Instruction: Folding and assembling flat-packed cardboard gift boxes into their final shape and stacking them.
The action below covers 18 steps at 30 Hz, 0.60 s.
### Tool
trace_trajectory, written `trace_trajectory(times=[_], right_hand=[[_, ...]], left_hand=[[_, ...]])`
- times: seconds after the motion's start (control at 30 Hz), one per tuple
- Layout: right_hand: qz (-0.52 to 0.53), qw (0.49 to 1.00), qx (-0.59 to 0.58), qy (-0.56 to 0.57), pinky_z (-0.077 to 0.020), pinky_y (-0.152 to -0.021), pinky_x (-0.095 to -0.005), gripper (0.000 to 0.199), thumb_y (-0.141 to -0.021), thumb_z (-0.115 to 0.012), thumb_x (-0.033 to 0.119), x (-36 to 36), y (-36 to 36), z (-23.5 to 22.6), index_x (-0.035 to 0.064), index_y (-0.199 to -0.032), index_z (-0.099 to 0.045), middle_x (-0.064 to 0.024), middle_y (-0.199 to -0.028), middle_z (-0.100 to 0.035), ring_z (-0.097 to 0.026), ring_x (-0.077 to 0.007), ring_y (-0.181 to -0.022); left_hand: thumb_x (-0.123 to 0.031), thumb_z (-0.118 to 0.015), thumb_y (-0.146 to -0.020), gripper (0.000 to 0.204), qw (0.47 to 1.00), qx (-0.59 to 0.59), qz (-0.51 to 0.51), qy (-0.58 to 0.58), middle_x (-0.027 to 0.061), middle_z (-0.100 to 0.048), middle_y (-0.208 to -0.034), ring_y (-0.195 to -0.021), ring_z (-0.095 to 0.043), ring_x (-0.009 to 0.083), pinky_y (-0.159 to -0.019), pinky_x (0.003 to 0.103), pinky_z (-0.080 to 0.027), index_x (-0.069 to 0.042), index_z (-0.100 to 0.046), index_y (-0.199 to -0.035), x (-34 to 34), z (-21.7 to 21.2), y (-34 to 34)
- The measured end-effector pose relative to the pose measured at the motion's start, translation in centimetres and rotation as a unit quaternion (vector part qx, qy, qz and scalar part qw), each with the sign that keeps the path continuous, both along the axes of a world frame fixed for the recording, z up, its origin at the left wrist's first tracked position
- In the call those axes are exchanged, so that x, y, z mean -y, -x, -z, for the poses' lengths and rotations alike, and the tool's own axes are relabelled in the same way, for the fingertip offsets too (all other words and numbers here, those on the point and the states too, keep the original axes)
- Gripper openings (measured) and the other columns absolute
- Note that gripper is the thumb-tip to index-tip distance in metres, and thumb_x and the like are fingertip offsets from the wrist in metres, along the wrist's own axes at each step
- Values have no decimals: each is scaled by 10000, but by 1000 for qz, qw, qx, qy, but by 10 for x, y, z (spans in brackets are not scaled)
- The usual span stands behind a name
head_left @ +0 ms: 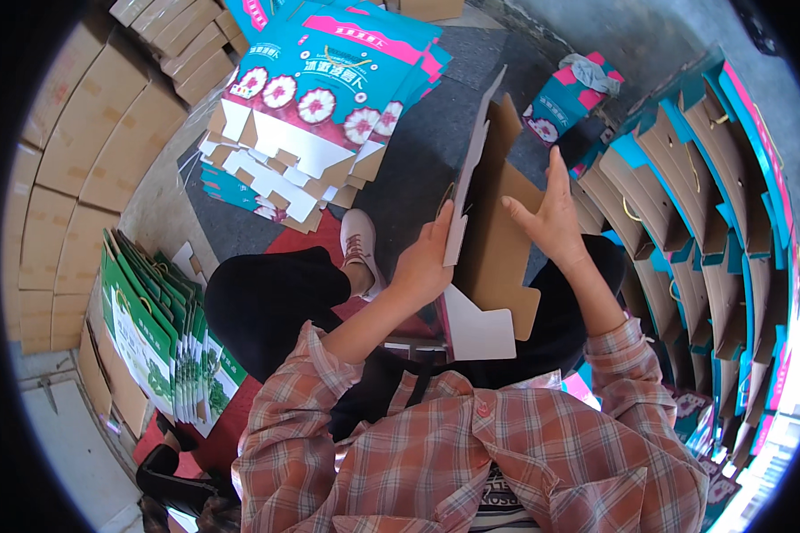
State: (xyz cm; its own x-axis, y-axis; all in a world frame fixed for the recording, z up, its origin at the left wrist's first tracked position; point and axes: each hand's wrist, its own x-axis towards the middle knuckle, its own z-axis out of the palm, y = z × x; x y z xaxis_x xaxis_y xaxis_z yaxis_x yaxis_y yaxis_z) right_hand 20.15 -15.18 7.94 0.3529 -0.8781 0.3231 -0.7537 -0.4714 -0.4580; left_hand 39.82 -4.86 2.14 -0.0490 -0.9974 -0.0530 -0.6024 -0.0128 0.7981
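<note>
Between my knees stands a cardboard gift box, partly opened out, brown inside with white outer flaps. My left hand grips its left panel near a cord handle, fingers closed round the edge. On the other side my right hand is raised with fingers and thumb spread, palm toward the box. It seems to hold nothing; whether it touches the brown panel I cannot tell. Ahead to the left lies a pile of flat blue and pink printed cartons, with white and brown flaps at their near end.
Folded-up boxes stand in stacked rows at the right. Green printed cartons lean together at the left, below a wall of brown cardboard boxes. A blue and pink box with a grey cloth on it stands ahead right.
</note>
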Motion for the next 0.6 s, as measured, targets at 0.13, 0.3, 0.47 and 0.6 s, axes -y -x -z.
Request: trace_trajectory(times=[0.13, 0.3, 0.47, 0.6], right_hand=[[57, 979, 70, -183, -406, -988, -398, 819, -791, -686, 292, -6, 19, 4, -56, -1399, -262, -259, -1339, -420, -464, -377, -1204], [27, 976, -213, -31, -473, -885, -373, 558, -785, -685, 301, 10, 9, -15, -25, -1207, -521, -170, -1123, -603, -568, -303, -1095], [43, 921, -378, -78, -533, -752, -386, 351, -796, -670, 276, 48, -27, -3, 30, -1031, -585, -138, -965, -665, -666, -283, -902], [84, 926, -352, -107, -529, -693, -433, 386, -802, -669, 288, 75, -14, 34, 21, -1037, -520, -197, -854, -661, -661, -349, -825]], left_hand=[[-161, -462, -886, 672, 1000, -3, 9, -1, 237, -459, -1254, -980, -569, 445, -812, 474, -483, -140, -149, -1480, 1, -3, -1], [-78, -464, -843, 749, 999, 14, 45, 26, 240, -403, -1296, -1035, -532, 445, -853, 465, -478, -134, -88, -1489, 2, -6, 1], [-89, -477, -854, 727, 996, 3, 49, 78, 219, -395, -1330, -1081, -521, 429, -874, 454, -477, -134, -120, -1485, 3, -14, 4], [-78, -531, -825, 735, 994, -13, 27, 107, 176, -399, -1354, -1041, -553, 418, -834, 456, -491, -170, -195, -1472, 6, -11, 0]])
